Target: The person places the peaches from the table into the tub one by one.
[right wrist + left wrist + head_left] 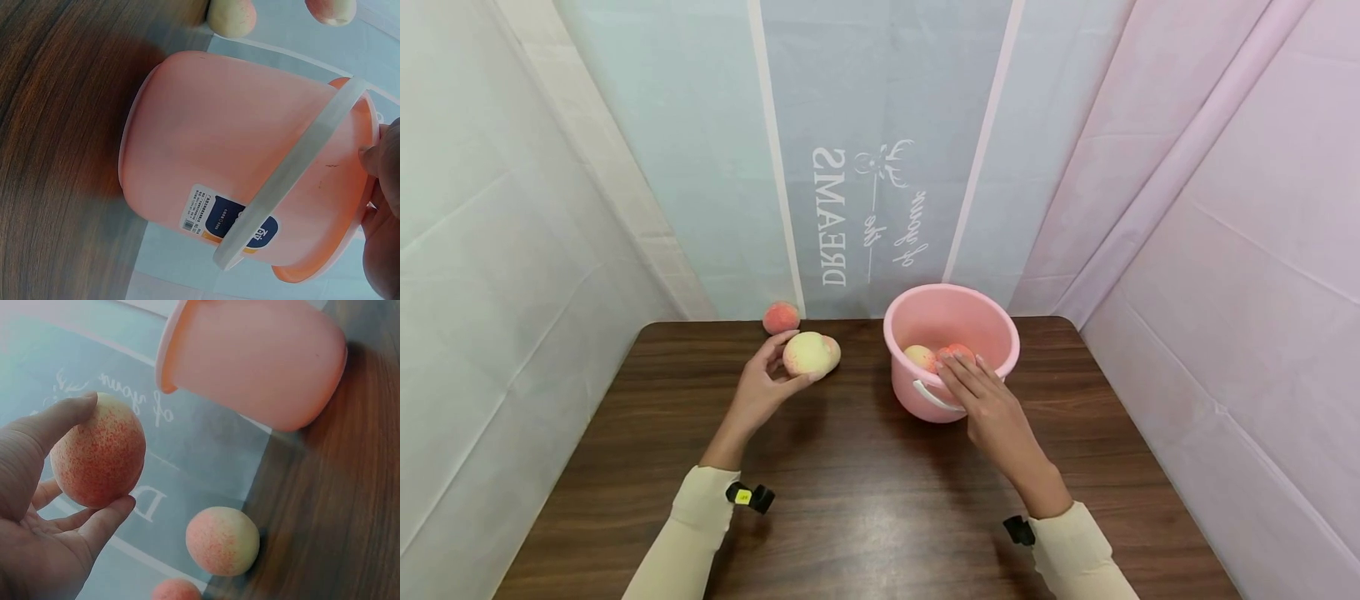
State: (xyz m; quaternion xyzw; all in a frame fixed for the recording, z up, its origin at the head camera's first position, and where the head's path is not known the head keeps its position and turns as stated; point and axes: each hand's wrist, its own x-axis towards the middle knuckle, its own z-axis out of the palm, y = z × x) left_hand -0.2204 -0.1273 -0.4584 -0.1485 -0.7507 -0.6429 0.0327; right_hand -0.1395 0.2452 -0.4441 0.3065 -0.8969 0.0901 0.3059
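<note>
My left hand (762, 392) holds a pale yellow and red peach (103, 453) up between thumb and fingers. Just behind it, a second peach (222, 541) lies on the table, partly hidden in the head view. A redder peach (781, 318) sits at the table's back edge. My right hand (995, 417) grips the front rim of a pink bucket (906, 392), its thumb at the outer lip and fingers reaching over the inside. In the bucket lie a yellowish peach (919, 357) and red fruit (960, 351), partly covered by the fingers.
The bucket's white handle (294, 175) hangs down its front, across a label (219, 219). Beneath everything is a dark wooden table (850, 500). A printed cloth (880, 100) hangs along the back, and pale cloth walls (1232, 333) stand at both sides.
</note>
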